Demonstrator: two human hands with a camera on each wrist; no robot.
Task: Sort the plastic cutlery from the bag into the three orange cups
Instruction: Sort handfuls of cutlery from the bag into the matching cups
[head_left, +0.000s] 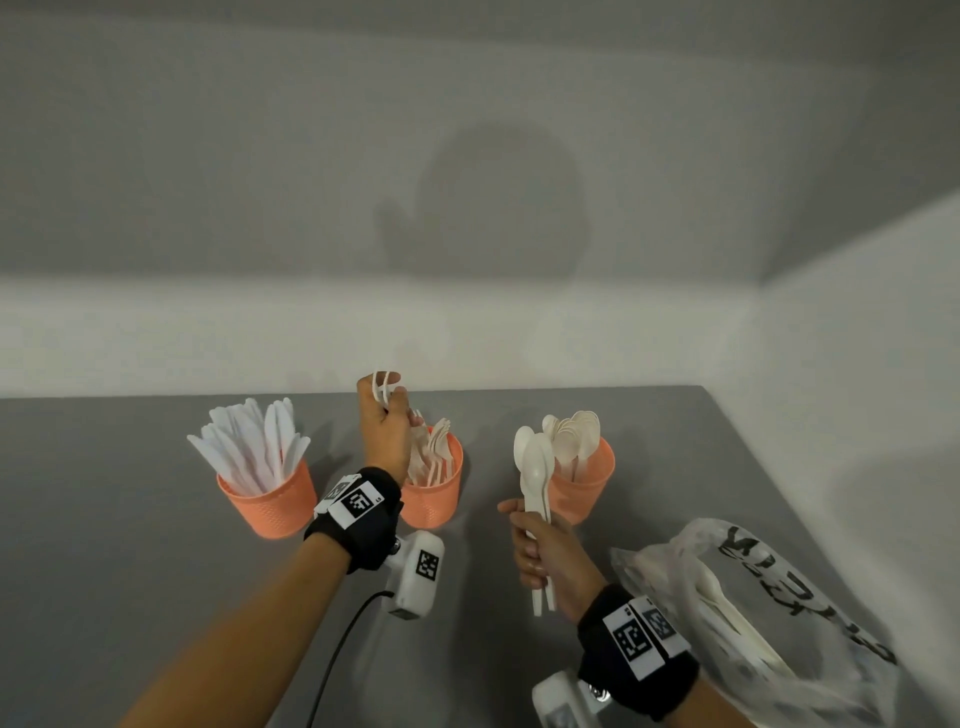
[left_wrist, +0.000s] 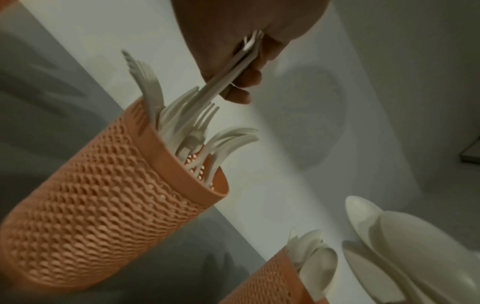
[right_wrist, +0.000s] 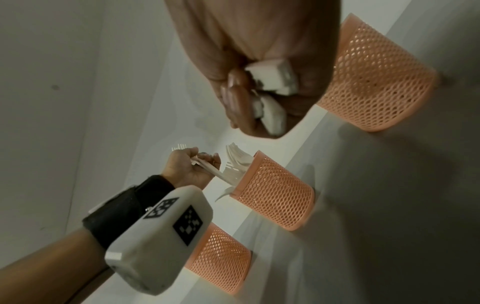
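Three orange mesh cups stand in a row on the grey table. The left cup (head_left: 270, 499) holds white knives, the middle cup (head_left: 436, 496) forks, the right cup (head_left: 587, 488) spoons. My left hand (head_left: 384, 421) hovers over the middle cup (left_wrist: 103, 185) and grips a couple of white forks (left_wrist: 228, 70), handles slanting down into that cup. My right hand (head_left: 545, 551) holds a bunch of white spoons (head_left: 535, 467) upright just in front of the right cup (right_wrist: 374, 82); the handle ends (right_wrist: 272, 82) show in its fist. The clear bag (head_left: 753, 618) lies at the right with more cutlery inside.
A white wall runs right behind the cups, and another wall closes the table's right side. A black cable (head_left: 337, 654) trails from my left wrist camera across the near table.
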